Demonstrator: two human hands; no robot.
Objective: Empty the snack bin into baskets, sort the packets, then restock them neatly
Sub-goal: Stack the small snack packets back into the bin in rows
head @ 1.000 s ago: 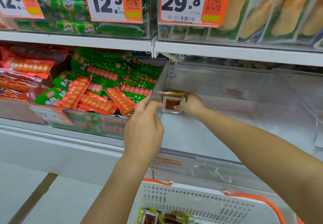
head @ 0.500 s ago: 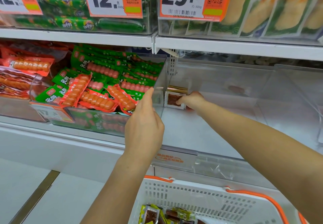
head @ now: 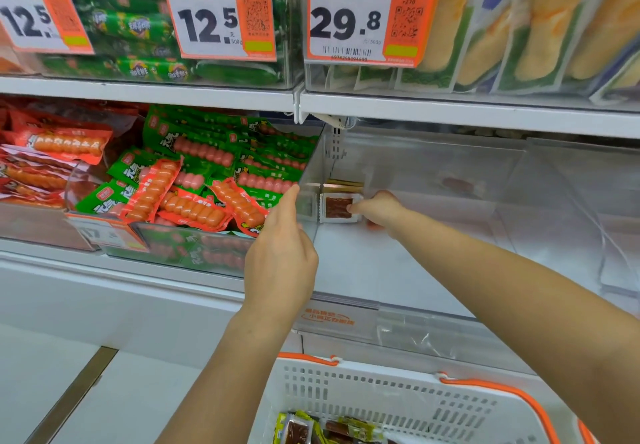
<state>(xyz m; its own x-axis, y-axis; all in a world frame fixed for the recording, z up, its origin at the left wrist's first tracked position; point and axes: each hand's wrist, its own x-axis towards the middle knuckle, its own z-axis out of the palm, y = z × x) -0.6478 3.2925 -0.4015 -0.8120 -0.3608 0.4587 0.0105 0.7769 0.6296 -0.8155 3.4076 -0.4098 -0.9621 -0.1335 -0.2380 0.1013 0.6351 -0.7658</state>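
1. The right hand (head: 375,209) reaches deep into the clear snack bin (head: 433,180) on the middle shelf and holds a small packet (head: 338,207) upright against the bin's left wall, thumb on its front face, the other fingers curled behind its right edge.
2. The packet shows a dark brown strip behind a clear window with a white border; it stands on the bin floor at the back left corner, with a couple more packets (head: 344,184) of the same kind stacked just behind it.
3. The left hand (head: 282,256) hovers in front of the bin's left wall, holding nothing: forefinger stretched up toward the wall's top edge, the other fingers loosely bent (whether the fingertip touches the plastic, I cannot tell).
4. Below the shelf sits a white basket (head: 398,395) with orange handles; several sorted packets (head: 325,429) with yellow-green edges lie in its bottom.
5. The bin to the left is heaped with green and red sausage packs (head: 194,184).
6. Orange price tags (head: 360,18) hang on the upper shelf, above bins of green and yellow snacks.
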